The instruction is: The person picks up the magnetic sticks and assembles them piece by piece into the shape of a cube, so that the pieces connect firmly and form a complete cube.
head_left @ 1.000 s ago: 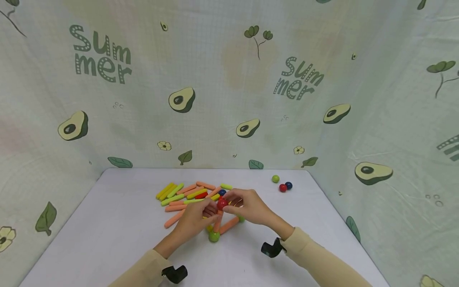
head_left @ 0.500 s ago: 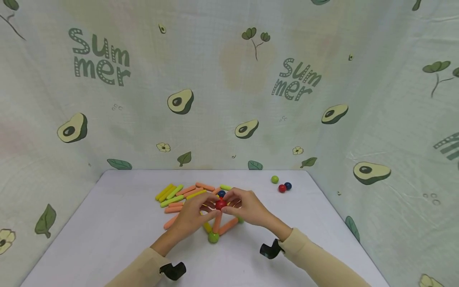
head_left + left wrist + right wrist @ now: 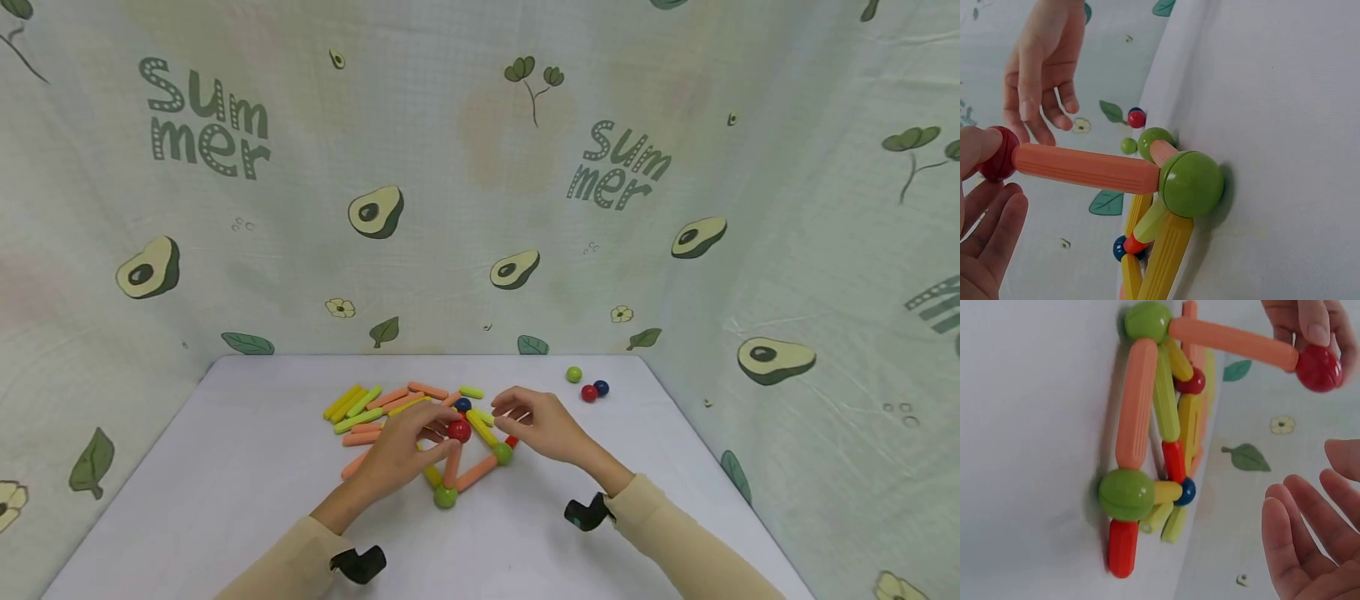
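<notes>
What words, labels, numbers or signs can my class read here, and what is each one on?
"sum / mer": left print on the cloth, in two lines.
"sum / mer": right print on the cloth, in two lines, tilted.
Striped print on the cloth: cut off by the picture's edge, cannot tell if lettering.
Balls, rods: no readable text.

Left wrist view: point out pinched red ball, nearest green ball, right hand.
Pinched red ball (image 3: 1005, 156), left wrist view: exposed side.
Nearest green ball (image 3: 1192, 184), left wrist view: middle of front surface.
Right hand (image 3: 1046, 61), left wrist view: middle of hand.
</notes>
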`<control>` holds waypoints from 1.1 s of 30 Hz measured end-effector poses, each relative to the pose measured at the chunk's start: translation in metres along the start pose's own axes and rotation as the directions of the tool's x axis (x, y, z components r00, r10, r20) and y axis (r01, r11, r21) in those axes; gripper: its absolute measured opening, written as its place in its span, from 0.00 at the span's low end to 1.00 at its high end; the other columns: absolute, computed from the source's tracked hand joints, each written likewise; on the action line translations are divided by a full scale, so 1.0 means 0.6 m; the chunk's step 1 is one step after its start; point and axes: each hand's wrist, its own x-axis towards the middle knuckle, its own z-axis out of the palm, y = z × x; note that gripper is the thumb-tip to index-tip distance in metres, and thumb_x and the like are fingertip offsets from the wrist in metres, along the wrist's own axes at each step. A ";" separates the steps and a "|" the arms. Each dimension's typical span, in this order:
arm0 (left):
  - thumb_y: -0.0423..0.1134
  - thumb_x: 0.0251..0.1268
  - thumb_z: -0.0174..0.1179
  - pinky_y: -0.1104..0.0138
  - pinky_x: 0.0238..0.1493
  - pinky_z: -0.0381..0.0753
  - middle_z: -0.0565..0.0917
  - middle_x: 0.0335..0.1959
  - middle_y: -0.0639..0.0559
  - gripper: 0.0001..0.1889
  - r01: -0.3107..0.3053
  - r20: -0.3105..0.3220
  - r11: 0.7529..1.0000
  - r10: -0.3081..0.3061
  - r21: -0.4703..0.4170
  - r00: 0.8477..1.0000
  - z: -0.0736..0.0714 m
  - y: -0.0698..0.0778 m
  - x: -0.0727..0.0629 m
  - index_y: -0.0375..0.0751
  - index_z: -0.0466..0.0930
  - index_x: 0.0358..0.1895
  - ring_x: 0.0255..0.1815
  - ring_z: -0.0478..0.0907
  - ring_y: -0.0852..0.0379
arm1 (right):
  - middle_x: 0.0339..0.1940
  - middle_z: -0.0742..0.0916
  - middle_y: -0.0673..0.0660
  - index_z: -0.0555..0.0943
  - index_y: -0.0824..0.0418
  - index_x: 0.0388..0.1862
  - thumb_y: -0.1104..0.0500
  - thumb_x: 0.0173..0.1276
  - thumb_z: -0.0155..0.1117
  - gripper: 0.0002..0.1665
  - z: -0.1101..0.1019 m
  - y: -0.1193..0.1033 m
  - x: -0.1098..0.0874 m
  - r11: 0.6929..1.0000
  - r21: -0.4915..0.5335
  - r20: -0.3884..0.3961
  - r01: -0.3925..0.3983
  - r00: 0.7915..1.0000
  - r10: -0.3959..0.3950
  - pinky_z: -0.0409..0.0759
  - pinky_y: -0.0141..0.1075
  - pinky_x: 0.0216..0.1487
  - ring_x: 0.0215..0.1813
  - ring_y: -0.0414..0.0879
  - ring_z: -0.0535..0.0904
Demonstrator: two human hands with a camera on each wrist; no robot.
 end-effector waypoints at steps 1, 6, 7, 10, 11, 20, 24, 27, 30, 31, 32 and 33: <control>0.37 0.64 0.77 0.69 0.50 0.87 0.84 0.53 0.57 0.21 0.000 0.003 1.000 0.000 0.002 1.000 -0.001 0.000 0.000 0.48 0.84 0.59 0.47 0.86 0.62 | 0.52 0.90 0.52 0.84 0.54 0.58 0.57 0.78 0.69 0.13 -0.004 0.007 0.002 1.000 -0.011 -0.007 -0.008 1.000 0.008 0.86 0.35 0.53 0.50 0.46 0.87; 0.36 0.65 0.77 0.69 0.51 0.87 0.84 0.53 0.57 0.21 0.010 0.012 1.000 -0.011 0.001 1.000 -0.004 0.001 -0.001 0.48 0.84 0.59 0.47 0.85 0.62 | 0.53 0.90 0.58 0.85 0.57 0.57 0.62 0.76 0.69 0.12 -0.013 0.039 0.025 0.997 -0.064 -0.022 -0.033 0.999 0.031 0.87 0.36 0.51 0.50 0.49 0.88; 0.35 0.64 0.77 0.68 0.51 0.87 0.84 0.52 0.57 0.21 0.013 0.012 1.000 -0.013 0.000 1.000 -0.004 0.002 -0.002 0.48 0.84 0.59 0.47 0.85 0.62 | 0.53 0.90 0.60 0.85 0.58 0.56 0.62 0.76 0.69 0.12 -0.012 0.047 0.032 0.997 -0.074 -0.023 -0.033 0.999 0.031 0.88 0.37 0.50 0.50 0.50 0.88; 0.33 0.63 0.77 0.69 0.50 0.87 0.83 0.52 0.57 0.22 0.013 0.010 1.000 -0.013 -0.002 1.000 -0.004 0.003 -0.003 0.49 0.84 0.58 0.46 0.86 0.62 | 0.54 0.89 0.62 0.85 0.58 0.56 0.62 0.76 0.69 0.13 -0.007 0.067 0.055 0.993 -0.097 -0.025 -0.060 0.998 0.058 0.88 0.38 0.50 0.50 0.51 0.88; 0.32 0.62 0.77 0.69 0.50 0.87 0.83 0.51 0.56 0.22 0.012 0.008 1.000 -0.012 -0.002 1.000 -0.003 0.003 -0.003 0.48 0.84 0.58 0.46 0.86 0.62 | 0.54 0.89 0.62 0.85 0.58 0.56 0.62 0.75 0.70 0.13 -0.005 0.072 0.062 0.992 -0.103 -0.025 -0.072 0.997 0.069 0.88 0.38 0.51 0.50 0.50 0.88; 0.35 0.64 0.77 0.70 0.49 0.87 0.82 0.52 0.59 0.21 -0.006 -0.011 1.000 0.007 0.019 1.000 -0.007 -0.004 -0.006 0.47 0.85 0.59 0.45 0.86 0.64 | 0.56 0.88 0.63 0.83 0.66 0.60 0.64 0.75 0.69 0.17 0.021 0.090 0.108 0.991 -0.110 0.008 -0.083 0.996 0.084 0.87 0.43 0.55 0.52 0.55 0.87; 0.37 0.64 0.78 0.70 0.49 0.87 0.83 0.54 0.58 0.22 -0.002 -0.021 0.999 0.003 0.048 1.000 -0.011 -0.007 -0.007 0.47 0.84 0.60 0.46 0.86 0.64 | 0.56 0.89 0.58 0.84 0.64 0.60 0.63 0.76 0.69 0.16 0.035 0.090 0.123 0.988 -0.126 0.018 -0.092 0.995 0.095 0.87 0.41 0.55 0.53 0.53 0.86; 0.36 0.62 0.78 0.70 0.48 0.87 0.85 0.54 0.57 0.23 0.000 -0.034 0.998 0.002 0.063 0.999 -0.014 -0.009 -0.007 0.44 0.85 0.60 0.45 0.86 0.63 | 0.57 0.89 0.57 0.85 0.63 0.60 0.63 0.77 0.68 0.16 0.044 0.090 0.134 0.986 -0.141 0.037 -0.086 0.995 0.092 0.87 0.41 0.56 0.53 0.53 0.86; 0.35 0.62 0.78 0.71 0.48 0.87 0.85 0.53 0.56 0.23 -0.004 -0.036 0.998 0.006 0.058 0.999 -0.015 -0.012 -0.008 0.42 0.85 0.60 0.45 0.86 0.63 | 0.58 0.89 0.58 0.85 0.63 0.61 0.64 0.77 0.67 0.16 0.049 0.089 0.147 0.984 -0.163 0.053 -0.073 0.995 0.083 0.86 0.41 0.57 0.53 0.52 0.86; 0.35 0.62 0.78 0.70 0.48 0.87 0.85 0.54 0.56 0.23 -0.007 -0.035 0.999 0.009 0.052 0.999 -0.014 -0.012 -0.008 0.42 0.85 0.60 0.45 0.87 0.63 | 0.58 0.89 0.58 0.85 0.64 0.61 0.65 0.78 0.66 0.16 0.051 0.089 0.152 0.984 -0.167 0.057 -0.069 0.995 0.079 0.86 0.42 0.58 0.54 0.53 0.85; 0.35 0.62 0.78 0.70 0.48 0.87 0.85 0.53 0.56 0.22 -0.008 -0.033 0.999 0.010 0.047 0.999 -0.014 -0.013 -0.009 0.43 0.85 0.60 0.45 0.87 0.63 | 0.58 0.89 0.59 0.85 0.64 0.61 0.65 0.78 0.66 0.16 0.052 0.088 0.157 0.983 -0.172 0.060 -0.064 0.995 0.075 0.86 0.42 0.58 0.54 0.53 0.85; 0.36 0.62 0.78 0.70 0.48 0.87 0.85 0.53 0.56 0.22 -0.010 -0.033 0.999 0.012 0.041 0.999 -0.014 -0.013 -0.009 0.43 0.85 0.59 0.45 0.87 0.63 | 0.58 0.89 0.59 0.85 0.65 0.62 0.66 0.78 0.65 0.16 0.053 0.087 0.161 0.983 -0.177 0.065 -0.055 0.996 0.067 0.86 0.43 0.58 0.54 0.53 0.85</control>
